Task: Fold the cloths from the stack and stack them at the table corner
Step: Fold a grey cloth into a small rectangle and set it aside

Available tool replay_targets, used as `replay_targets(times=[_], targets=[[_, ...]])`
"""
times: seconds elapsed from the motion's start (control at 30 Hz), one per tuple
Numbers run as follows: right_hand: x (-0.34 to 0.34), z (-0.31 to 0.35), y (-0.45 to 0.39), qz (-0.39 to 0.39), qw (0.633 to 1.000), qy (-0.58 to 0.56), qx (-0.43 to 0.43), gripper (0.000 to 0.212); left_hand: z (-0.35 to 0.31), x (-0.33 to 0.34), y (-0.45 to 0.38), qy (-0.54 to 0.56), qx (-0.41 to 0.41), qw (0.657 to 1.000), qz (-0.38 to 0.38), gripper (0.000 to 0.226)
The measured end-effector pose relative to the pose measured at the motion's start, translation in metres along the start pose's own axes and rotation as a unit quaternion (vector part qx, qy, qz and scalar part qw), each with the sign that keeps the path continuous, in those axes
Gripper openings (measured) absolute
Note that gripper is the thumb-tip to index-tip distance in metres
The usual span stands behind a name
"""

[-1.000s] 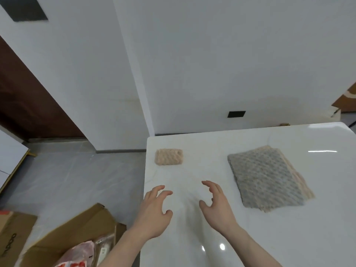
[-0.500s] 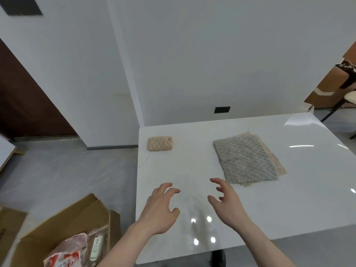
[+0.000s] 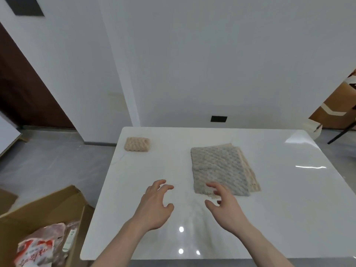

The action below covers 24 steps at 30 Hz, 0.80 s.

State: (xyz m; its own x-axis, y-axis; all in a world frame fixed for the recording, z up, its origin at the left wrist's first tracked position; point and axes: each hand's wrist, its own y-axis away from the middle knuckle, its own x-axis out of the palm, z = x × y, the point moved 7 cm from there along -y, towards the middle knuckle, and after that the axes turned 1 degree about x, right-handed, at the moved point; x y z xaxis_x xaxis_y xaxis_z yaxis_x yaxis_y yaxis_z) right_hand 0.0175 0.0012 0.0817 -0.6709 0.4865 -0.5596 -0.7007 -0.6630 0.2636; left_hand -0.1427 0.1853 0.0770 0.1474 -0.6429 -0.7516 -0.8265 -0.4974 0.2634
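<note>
My right hand (image 3: 226, 205) had moved from bare bench (image 3: 279, 218) to near corner of gray top cloth (image 3: 218, 170) on stack; fingers spread, nothing pinched. Left hand (image 3: 156, 205) hovered, spread. One folded cloth (image 3: 137, 144) lay at far-left corner. Next pickup likely.

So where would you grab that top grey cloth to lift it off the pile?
Probably its near-left corner, from the front. The grey cloth lies flat on the stack, so only edges can be pinched, and the right hand hovers open by that corner.

Folded cloth (image 3: 137, 144) on worktop (image 3: 279, 218), far-left corner; cloth stack (image 3: 219, 168) to its right, mid-worktop. Cardboard box (image 3: 44, 214) on floor, left of worktop.
</note>
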Motion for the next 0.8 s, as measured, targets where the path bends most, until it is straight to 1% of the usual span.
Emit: replay_targets(times=[0.17, 0.33, 0.47, 0.63, 0.73, 0.8], targets=[[-0.035, -0.031, 0.008, 0.008, 1.0, -0.018, 0.012, 0.048, -0.035, 0.042, 0.006, 0.004, -0.006, 0.999, 0.034, 0.054], [-0.055, -0.05, 0.015, -0.013, 0.999, -0.026, 0.038, 0.048, -0.047, 0.069, -0.01, -0.014, 0.004, 0.997, 0.08, 0.056], [-0.07, -0.068, 0.021, -0.018, 0.998, -0.015, 0.052, 0.047, -0.054, 0.09, -0.033, -0.027, 0.01, 0.995, 0.096, 0.058], [-0.098, -0.099, 0.021, -0.03, 0.997, -0.008, 0.075, 0.047, -0.069, 0.129, -0.044, -0.019, 0.005, 0.991, 0.129, 0.058], [-0.112, -0.115, 0.016, -0.032, 0.996, -0.016, 0.087, 0.048, -0.079, 0.149, -0.053, -0.037, -0.003, 0.988, 0.151, 0.06], [-0.12, -0.126, 0.011, -0.022, 0.996, -0.018, 0.087, 0.047, -0.087, 0.16, -0.062, -0.05, -0.013, 0.987, 0.152, 0.061]])
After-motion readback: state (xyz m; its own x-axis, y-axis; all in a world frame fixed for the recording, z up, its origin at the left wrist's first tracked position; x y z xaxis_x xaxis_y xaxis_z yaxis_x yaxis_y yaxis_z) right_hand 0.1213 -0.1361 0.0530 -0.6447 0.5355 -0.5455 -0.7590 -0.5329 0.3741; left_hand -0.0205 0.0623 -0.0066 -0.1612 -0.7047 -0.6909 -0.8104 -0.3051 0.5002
